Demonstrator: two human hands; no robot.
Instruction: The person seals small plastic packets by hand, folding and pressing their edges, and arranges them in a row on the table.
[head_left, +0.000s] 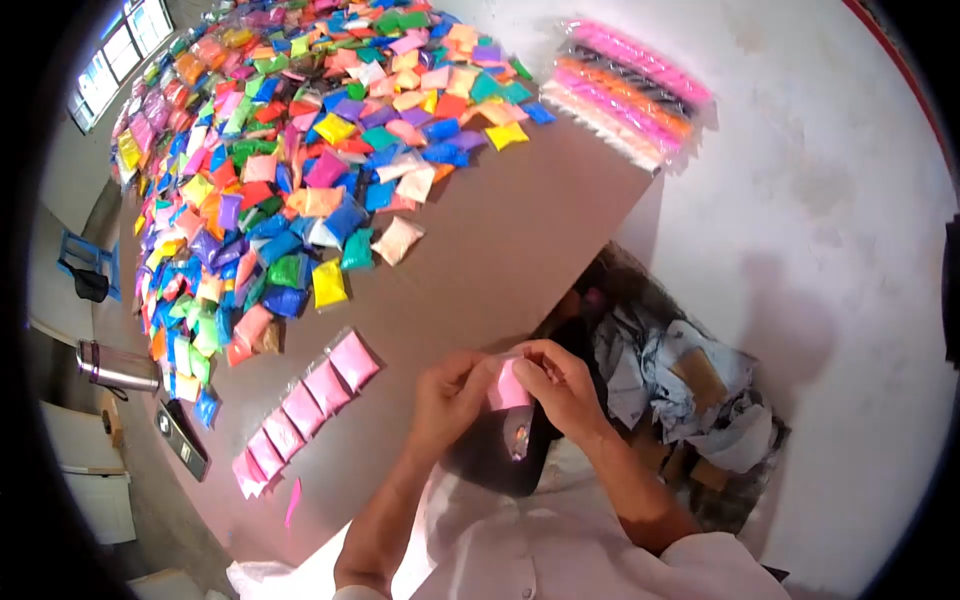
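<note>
A small pink packet (509,388) is pinched between both hands above the lap, near the table's edge. My left hand (452,392) grips its left side, with the fingers bent and closed. On its right side, my right hand (560,388) holds it between thumb and fingers. To the left on the table lies a slanting row of several pink packets (305,407) in clear wrap, side by side. A thin pink strip (293,502) rests below that row.
A large heap of coloured packets (325,170) covers the table's far left. Stacked packet strips (630,92) lie at the far corner. A phone (181,440) and a steel flask (117,366) sit at the left edge. Crumpled paper (690,390) fills a box at the right.
</note>
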